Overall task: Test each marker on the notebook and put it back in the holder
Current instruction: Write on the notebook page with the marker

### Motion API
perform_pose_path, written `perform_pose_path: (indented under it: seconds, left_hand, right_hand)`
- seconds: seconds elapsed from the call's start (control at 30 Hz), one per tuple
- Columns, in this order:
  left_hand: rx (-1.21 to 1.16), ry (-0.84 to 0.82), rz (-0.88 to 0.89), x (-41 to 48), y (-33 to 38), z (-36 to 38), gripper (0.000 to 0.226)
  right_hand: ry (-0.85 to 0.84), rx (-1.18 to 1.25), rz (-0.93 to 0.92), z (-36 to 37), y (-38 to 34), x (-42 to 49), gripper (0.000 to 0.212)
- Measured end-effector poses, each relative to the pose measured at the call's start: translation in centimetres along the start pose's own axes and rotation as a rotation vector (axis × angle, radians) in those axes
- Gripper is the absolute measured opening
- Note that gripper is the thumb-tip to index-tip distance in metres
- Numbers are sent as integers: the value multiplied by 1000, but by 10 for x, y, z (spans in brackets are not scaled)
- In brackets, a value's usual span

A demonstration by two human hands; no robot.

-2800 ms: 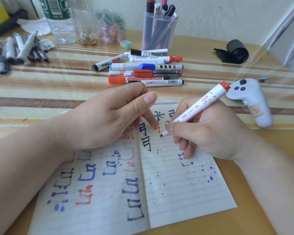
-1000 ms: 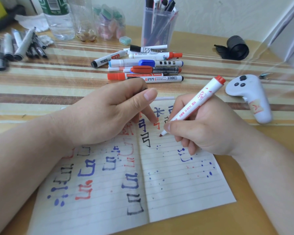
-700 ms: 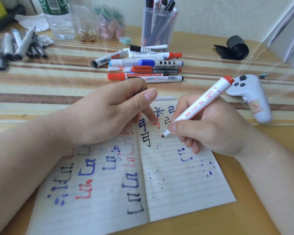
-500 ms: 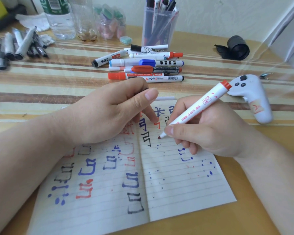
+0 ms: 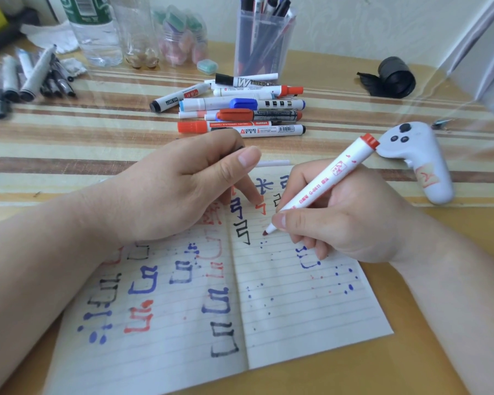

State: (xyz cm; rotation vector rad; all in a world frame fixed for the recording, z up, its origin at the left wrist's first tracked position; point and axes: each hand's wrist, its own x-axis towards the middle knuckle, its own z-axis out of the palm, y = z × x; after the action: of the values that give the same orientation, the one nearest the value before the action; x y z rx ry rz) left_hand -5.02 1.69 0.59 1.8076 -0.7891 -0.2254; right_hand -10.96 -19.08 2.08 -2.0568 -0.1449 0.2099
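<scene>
A home study desk is indicated. A yellow wooden table (image 5: 354, 374) is partly covered by a beige-and-brown striped cloth (image 5: 97, 132) and set against a cream patterned wall (image 5: 354, 24). On it are seen a clear plastic pen holder (image 5: 264, 44), loose whiteboard markers (image 5: 240, 115), an open lined paper notebook (image 5: 311, 323), a clear plastic water bottle (image 5: 93, 32) and a white plastic game controller (image 5: 419, 161).

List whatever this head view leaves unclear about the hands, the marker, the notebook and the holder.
- Head view: what the left hand encloses; its own curled fingers hide it.
- Head view: whether the tip of the marker, held by the right hand, touches the notebook; too small.
- Head view: the tops of the pens in the holder; cut by the upper edge.
- Head view: labels on the grey pens far left; blurred.
</scene>
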Motion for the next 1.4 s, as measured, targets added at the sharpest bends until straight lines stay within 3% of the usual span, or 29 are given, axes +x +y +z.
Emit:
perform_pose_path:
  seconds: [0.4,0.83,1.0,1.13,1.27,1.4]
  left_hand:
    - [5,-24,-13,1,-5,-2,24]
    - [55,-26,21,-2,-6,-2,23]
    - [127,-37,8,0,-4,-5,27]
    - [292,-71,46,4,-6,-10,45]
    - [430,-26,181,5,-8,-10,40]
    - [405,-67,262,8,-7,-13,32]
  right_hand:
    - [82,-35,80,2,-6,1,18]
    - [59,-144,173,1,-14,-1,24]
    - [9,-132,114,0,-9,1,14]
    - [-54,92,-19,-5,3,1,12]
    - [12,292,-52,-9,13,7,10]
    - [67,391,-132,-4,14,11,9]
